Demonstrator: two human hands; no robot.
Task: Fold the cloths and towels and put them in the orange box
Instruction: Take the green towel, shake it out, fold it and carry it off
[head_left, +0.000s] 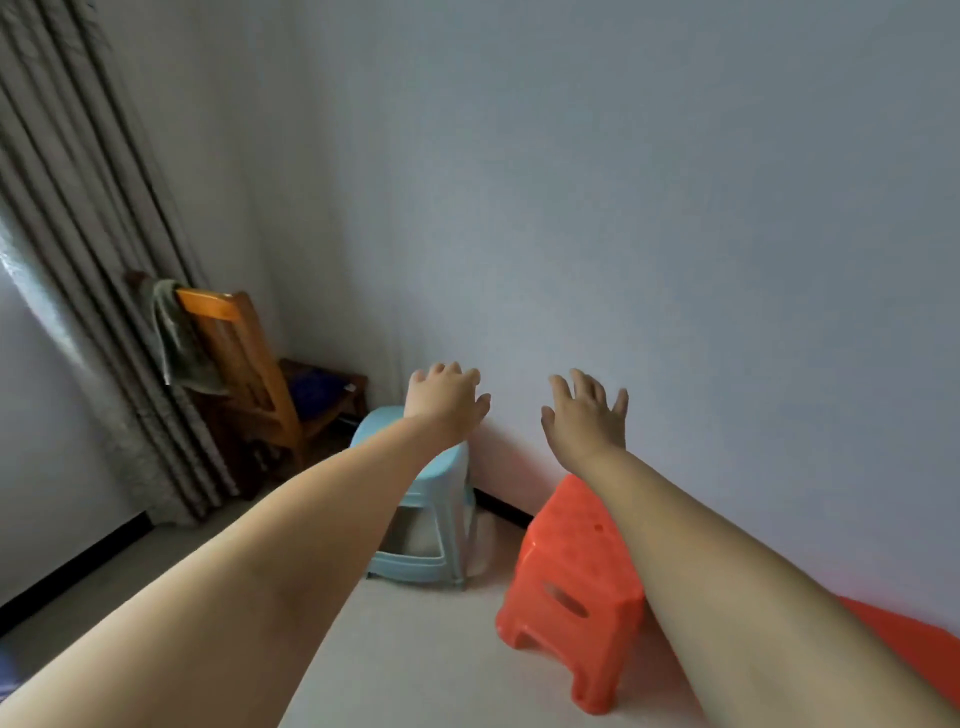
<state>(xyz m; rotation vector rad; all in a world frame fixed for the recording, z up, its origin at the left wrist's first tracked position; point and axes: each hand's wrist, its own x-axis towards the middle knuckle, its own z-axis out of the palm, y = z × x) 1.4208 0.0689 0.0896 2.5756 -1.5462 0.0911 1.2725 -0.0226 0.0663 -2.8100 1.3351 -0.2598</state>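
Both my arms stretch forward toward a bare grey wall. My left hand (445, 397) is held out with relaxed fingers and holds nothing. My right hand (587, 410) is spread, fingers straight, also holding nothing. A grey-green towel (179, 338) hangs over the back of a wooden chair (244, 358) at the left, well away from both hands. An orange shape (904, 639) shows at the lower right edge behind my right forearm; I cannot tell what it is.
A light blue plastic stool (421, 525) stands below my left wrist by the wall. An orange plastic stool (576, 592) stands to its right under my right forearm. Grey curtains (88, 270) hang at the left. Pale floor lies in front.
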